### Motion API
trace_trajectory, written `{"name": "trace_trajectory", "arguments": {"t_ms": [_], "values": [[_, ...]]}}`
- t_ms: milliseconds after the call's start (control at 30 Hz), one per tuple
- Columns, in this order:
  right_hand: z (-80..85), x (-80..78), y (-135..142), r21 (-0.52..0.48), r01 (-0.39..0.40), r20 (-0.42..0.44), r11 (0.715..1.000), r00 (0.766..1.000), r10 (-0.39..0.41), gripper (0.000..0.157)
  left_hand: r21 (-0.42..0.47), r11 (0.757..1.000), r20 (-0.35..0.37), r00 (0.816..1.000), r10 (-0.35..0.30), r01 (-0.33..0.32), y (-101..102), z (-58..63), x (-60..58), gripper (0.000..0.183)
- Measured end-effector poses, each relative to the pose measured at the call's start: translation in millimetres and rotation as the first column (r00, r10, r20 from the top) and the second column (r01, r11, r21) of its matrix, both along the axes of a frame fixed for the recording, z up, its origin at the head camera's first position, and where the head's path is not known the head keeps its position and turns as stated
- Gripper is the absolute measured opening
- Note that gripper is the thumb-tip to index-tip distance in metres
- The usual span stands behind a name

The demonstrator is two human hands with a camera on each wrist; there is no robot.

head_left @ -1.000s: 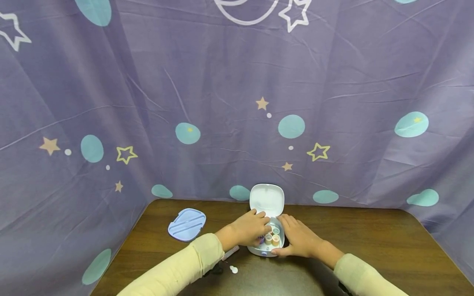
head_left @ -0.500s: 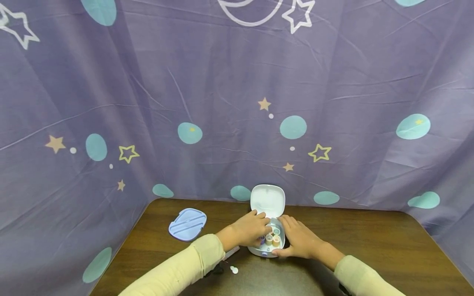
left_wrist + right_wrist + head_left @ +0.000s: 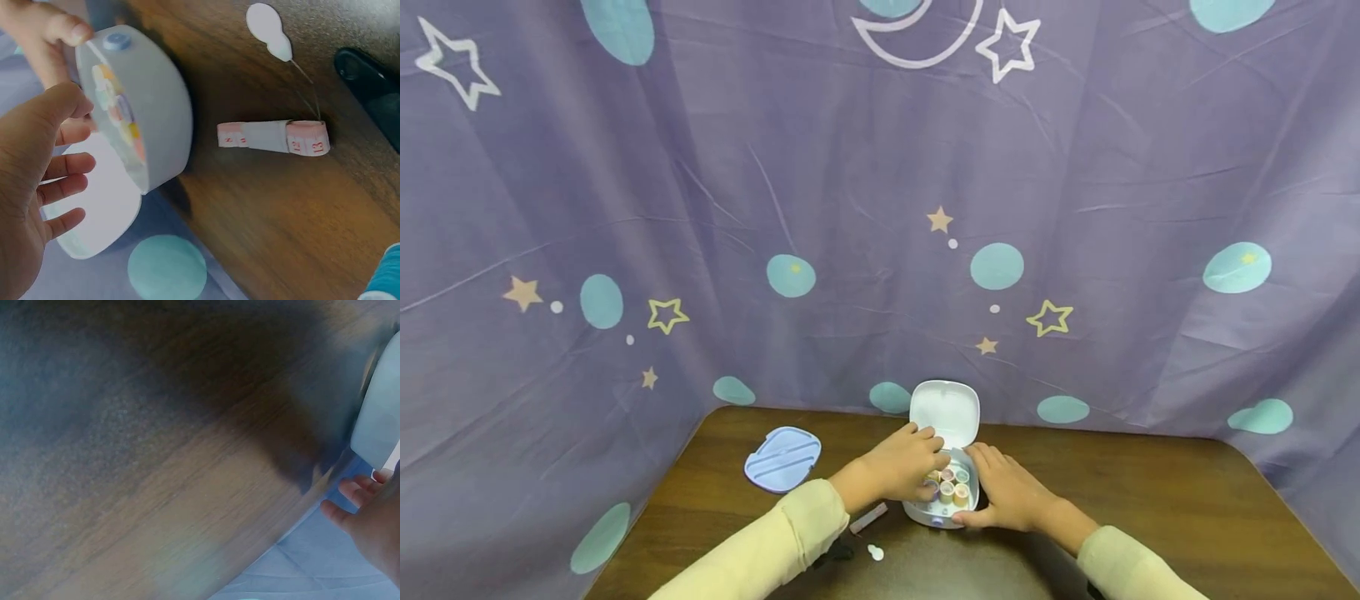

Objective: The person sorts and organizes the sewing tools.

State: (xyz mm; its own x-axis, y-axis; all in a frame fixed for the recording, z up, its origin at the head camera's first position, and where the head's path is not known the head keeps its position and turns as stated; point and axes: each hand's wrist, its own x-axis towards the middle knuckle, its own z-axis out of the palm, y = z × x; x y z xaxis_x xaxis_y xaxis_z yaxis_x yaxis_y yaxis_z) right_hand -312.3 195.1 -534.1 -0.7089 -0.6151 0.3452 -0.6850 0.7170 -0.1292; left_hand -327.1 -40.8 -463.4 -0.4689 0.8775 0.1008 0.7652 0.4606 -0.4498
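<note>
A small white sewing box (image 3: 936, 521) stands on the table with its lid (image 3: 944, 415) raised at the back. Several thread spools (image 3: 947, 492) stand upright inside it. My left hand (image 3: 901, 463) hovers over the box's left side, its thumb close to the spools. In the left wrist view its fingers (image 3: 70, 184) are spread and slightly bent, with nothing visible between them. My right hand (image 3: 1011, 490) holds the box's right side, thumb on the front corner and fingers at the back corner. The left hand hides part of the box's interior.
A light blue tray-like panel (image 3: 783, 459) lies at the left. Left of the box are a folded tape measure (image 3: 269, 135), a white needle threader (image 3: 267, 28) and a black-handled item (image 3: 369, 94). A teal thread spool (image 3: 384, 275) shows at the left wrist view's corner. A purple curtain (image 3: 865, 200) hangs behind.
The head view has shifted slightly. My left hand has shifted a little, so more of the spools and the tape measure show. The right hand stays on the box.
</note>
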Motion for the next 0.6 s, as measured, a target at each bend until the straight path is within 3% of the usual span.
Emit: {"name": "trace_trajectory", "arguments": {"t_ms": [200, 367, 600], "values": [[-4.5, 3.2, 3, -0.004, -0.001, -0.051, 1.0, 0.999, 0.001, 0.097, 0.09, 0.996, -0.012, 1.0, 0.003, -0.001, -17, 11.6, 7.5, 0.028], [-4.1, 3.8, 2, -0.001, -0.006, -0.053, 1.0, 0.999, 0.006, 0.098, 0.225, 0.974, 0.038, 0.999, 0.027, -0.035, -40, 20.5, 12.9, 0.028], [-1.1, 3.2, -3, -0.006, 0.001, -0.046, 1.0, 0.999, -0.001, 0.098, 0.301, 0.95, 0.047, 0.996, 0.069, -0.08, -78, 23.8, 15.0, 0.024]]}}
